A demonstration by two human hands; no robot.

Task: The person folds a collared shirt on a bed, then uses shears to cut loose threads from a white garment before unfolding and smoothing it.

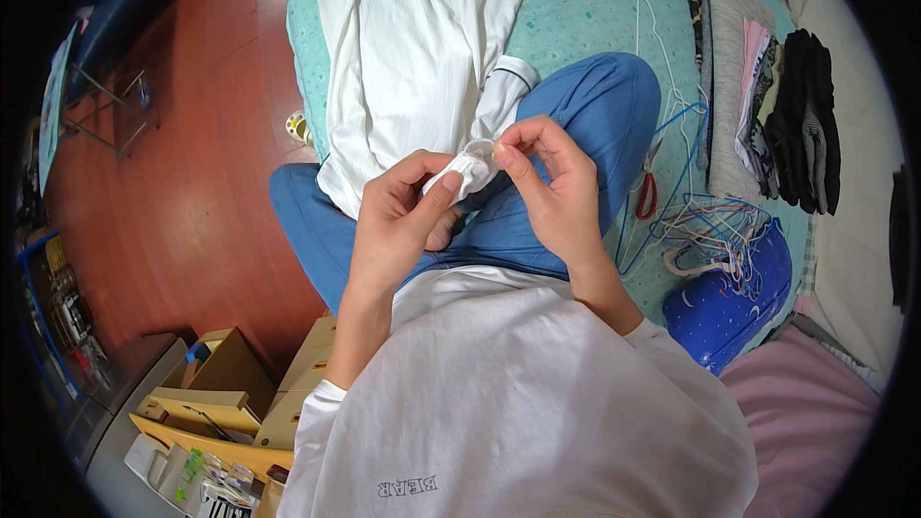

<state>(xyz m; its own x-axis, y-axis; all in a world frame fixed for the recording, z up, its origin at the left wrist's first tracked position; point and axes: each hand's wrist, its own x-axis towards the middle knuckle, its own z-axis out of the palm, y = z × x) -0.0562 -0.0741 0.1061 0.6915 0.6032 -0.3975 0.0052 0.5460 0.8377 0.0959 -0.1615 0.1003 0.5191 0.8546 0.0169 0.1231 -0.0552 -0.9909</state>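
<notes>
A bunched piece of white cloth (467, 173) with a frilly, sheer-looking rim is between my hands, above my crossed legs. My left hand (408, 201) grips its body, thumb on top. My right hand (549, 177) pinches at the rim with thumb and forefinger; any thread there is too small to make out. Just beyond lies a large white garment (413, 48), spread over the bed and my left leg. A white piece with a dark stripe (506, 86) lies by my right knee. Whether the held cloth joins the garment, I cannot tell.
Red-handled scissors (648, 194) lie right of my knee, among white and blue wire hangers (715, 230). Folded clothes (758, 86) line the right side of the green bed sheet (585, 0). A blue patterned bag (729, 307) sits nearer. Left are the wooden floor (192, 192) and cardboard boxes (230, 374).
</notes>
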